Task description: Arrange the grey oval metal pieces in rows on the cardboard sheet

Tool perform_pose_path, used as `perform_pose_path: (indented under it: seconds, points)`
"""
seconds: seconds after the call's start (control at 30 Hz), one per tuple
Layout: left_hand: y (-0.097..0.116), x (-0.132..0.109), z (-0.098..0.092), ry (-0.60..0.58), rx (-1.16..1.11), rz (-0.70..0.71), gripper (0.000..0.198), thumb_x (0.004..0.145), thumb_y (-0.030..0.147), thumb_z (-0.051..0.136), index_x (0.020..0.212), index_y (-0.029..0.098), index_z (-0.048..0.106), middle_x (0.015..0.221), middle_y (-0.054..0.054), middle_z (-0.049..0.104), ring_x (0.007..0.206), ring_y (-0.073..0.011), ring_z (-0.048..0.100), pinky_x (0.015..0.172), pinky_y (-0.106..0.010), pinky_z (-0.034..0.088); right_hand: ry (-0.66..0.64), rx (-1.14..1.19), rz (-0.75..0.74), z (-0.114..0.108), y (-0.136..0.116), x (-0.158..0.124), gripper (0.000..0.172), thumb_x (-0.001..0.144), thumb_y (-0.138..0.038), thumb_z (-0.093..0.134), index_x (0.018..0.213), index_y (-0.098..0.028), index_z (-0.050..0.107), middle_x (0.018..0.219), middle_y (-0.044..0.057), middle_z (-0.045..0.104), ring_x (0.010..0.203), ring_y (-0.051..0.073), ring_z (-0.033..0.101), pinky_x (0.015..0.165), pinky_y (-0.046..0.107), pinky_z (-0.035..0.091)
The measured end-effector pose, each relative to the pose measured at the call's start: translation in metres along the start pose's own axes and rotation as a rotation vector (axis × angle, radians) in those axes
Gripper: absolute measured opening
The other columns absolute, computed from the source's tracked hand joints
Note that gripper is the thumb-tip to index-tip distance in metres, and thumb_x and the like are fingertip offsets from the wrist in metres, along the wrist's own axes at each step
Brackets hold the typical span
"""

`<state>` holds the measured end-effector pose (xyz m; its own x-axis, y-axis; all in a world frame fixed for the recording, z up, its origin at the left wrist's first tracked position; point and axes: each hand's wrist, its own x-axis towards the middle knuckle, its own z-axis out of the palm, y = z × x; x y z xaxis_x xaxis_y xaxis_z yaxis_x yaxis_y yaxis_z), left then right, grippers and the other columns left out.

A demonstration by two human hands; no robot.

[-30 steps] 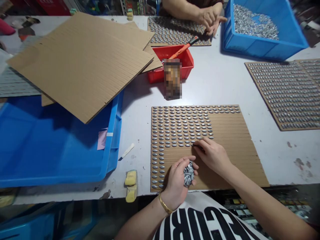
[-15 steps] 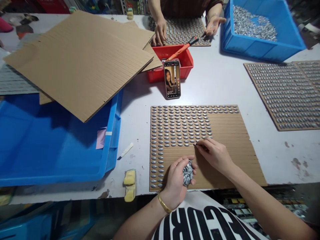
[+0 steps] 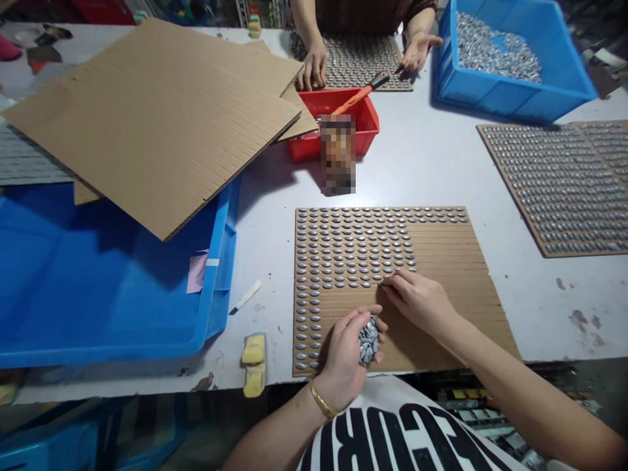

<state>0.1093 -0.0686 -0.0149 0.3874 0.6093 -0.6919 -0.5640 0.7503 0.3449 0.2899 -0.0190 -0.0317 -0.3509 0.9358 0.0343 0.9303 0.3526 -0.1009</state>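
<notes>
The left hand (image 3: 347, 337) is curled, its fingers wrapped around a heap of silver pieces (image 3: 367, 341), a cupped hold that seems meant to stop them spilling while leaving them exposed to the other hand. The right hand (image 3: 417, 297) bends low over the lined cardboard board (image 3: 456, 275), thumb and fingertips drawn together at the end of a row of laid pieces (image 3: 352, 285), though whether they pinch one is too small to tell. The board lies flat along the near edge of the table (image 3: 265, 235), probably for easy reach.
</notes>
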Motion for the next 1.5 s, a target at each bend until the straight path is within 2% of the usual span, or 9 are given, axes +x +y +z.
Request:
perform_pose_path:
  seconds: [0.2, 0.47, 0.57, 0.7, 0.83, 1.07, 1.27, 1.37, 1.5]
  points:
    - [-0.001, 0.0, 0.0, -0.006, -0.003, 0.014, 0.035, 0.078, 0.037, 0.061, 0.104, 0.014, 0.063, 0.079, -0.005, 0.059, 0.063, -0.0113, 0.051, 0.042, -0.018, 0.032, -0.063, -0.024, -0.028, -0.002, -0.003, 0.006, 0.026, 0.094, -0.028, 0.042, 0.085, -0.018, 0.065, 0.082, 0.005, 0.064, 0.07, 0.012, 0.056, 0.053, 0.025, 0.026]
    - [-0.001, 0.001, -0.002, -0.002, -0.001, 0.02, 0.038, 0.077, 0.04, 0.062, 0.105, 0.015, 0.064, 0.078, -0.005, 0.06, 0.064, -0.0122, 0.053, 0.043, -0.019, 0.033, -0.132, -0.027, -0.001, -0.007, -0.007, 0.014, 0.02, 0.091, -0.027, 0.046, 0.082, -0.019, 0.062, 0.079, 0.003, 0.062, 0.064, 0.012, 0.054, 0.05, 0.026, 0.022]
    - [-0.001, 0.001, -0.002, 0.0, -0.006, 0.027, 0.036, 0.079, 0.039, 0.059, 0.105, 0.014, 0.064, 0.078, -0.005, 0.059, 0.064, -0.0125, 0.052, 0.042, -0.019, 0.033, -0.111, -0.005, 0.002, -0.008, -0.007, 0.012, 0.02, 0.092, -0.027, 0.046, 0.084, -0.02, 0.062, 0.08, 0.003, 0.063, 0.065, 0.012, 0.055, 0.051, 0.025, 0.024]
    - [-0.001, 0.001, -0.001, 0.013, -0.013, 0.019, 0.036, 0.08, 0.039, 0.057, 0.105, 0.014, 0.064, 0.078, -0.006, 0.06, 0.064, -0.0125, 0.052, 0.041, -0.019, 0.032, -0.017, 0.079, 0.006, -0.005, -0.008, 0.005, 0.02, 0.093, -0.025, 0.044, 0.089, -0.019, 0.063, 0.081, 0.003, 0.063, 0.07, 0.012, 0.057, 0.055, 0.024, 0.03]
    - [0.0, 0.001, 0.001, 0.022, -0.003, 0.015, 0.037, 0.077, 0.039, 0.059, 0.104, 0.014, 0.064, 0.077, -0.006, 0.06, 0.063, -0.0131, 0.052, 0.041, -0.019, 0.032, 0.04, 0.119, 0.037, 0.0, -0.011, 0.002, 0.022, 0.092, -0.024, 0.044, 0.084, -0.019, 0.065, 0.077, 0.003, 0.061, 0.071, 0.012, 0.056, 0.058, 0.023, 0.032]
    - [-0.001, 0.001, 0.0, 0.01, 0.01, 0.025, 0.029, 0.079, 0.033, 0.056, 0.103, 0.016, 0.06, 0.077, -0.005, 0.061, 0.062, -0.0125, 0.052, 0.041, -0.019, 0.032, -0.044, 0.019, 0.004, -0.005, -0.012, 0.009, 0.022, 0.092, -0.025, 0.045, 0.08, -0.019, 0.062, 0.078, 0.002, 0.061, 0.069, 0.012, 0.054, 0.053, 0.025, 0.026]
    - [-0.002, 0.0, 0.001, 0.002, 0.023, 0.04, 0.023, 0.082, 0.036, 0.056, 0.095, 0.017, 0.057, 0.076, -0.004, 0.06, 0.063, -0.0117, 0.053, 0.042, -0.018, 0.032, -0.116, -0.082, 0.015, -0.011, -0.017, 0.017, 0.019, 0.09, -0.023, 0.047, 0.076, -0.019, 0.06, 0.076, 0.002, 0.061, 0.064, 0.012, 0.053, 0.05, 0.027, 0.019]
    - [-0.002, 0.0, 0.002, -0.007, 0.03, 0.045, 0.027, 0.081, 0.04, 0.059, 0.096, 0.017, 0.058, 0.076, -0.004, 0.06, 0.064, -0.0111, 0.052, 0.042, -0.018, 0.032, -0.098, -0.047, 0.021, -0.01, -0.015, 0.016, 0.022, 0.091, -0.024, 0.045, 0.077, -0.02, 0.062, 0.076, 0.002, 0.062, 0.064, 0.012, 0.054, 0.051, 0.026, 0.022]
    - [-0.004, 0.0, 0.0, -0.001, 0.03, 0.047, 0.034, 0.079, 0.044, 0.062, 0.099, 0.016, 0.06, 0.076, -0.004, 0.059, 0.063, -0.0107, 0.051, 0.042, -0.017, 0.032, 0.001, 0.123, 0.011, -0.005, -0.007, 0.006, 0.024, 0.094, -0.025, 0.043, 0.085, -0.02, 0.064, 0.081, 0.003, 0.063, 0.071, 0.012, 0.057, 0.057, 0.023, 0.031]
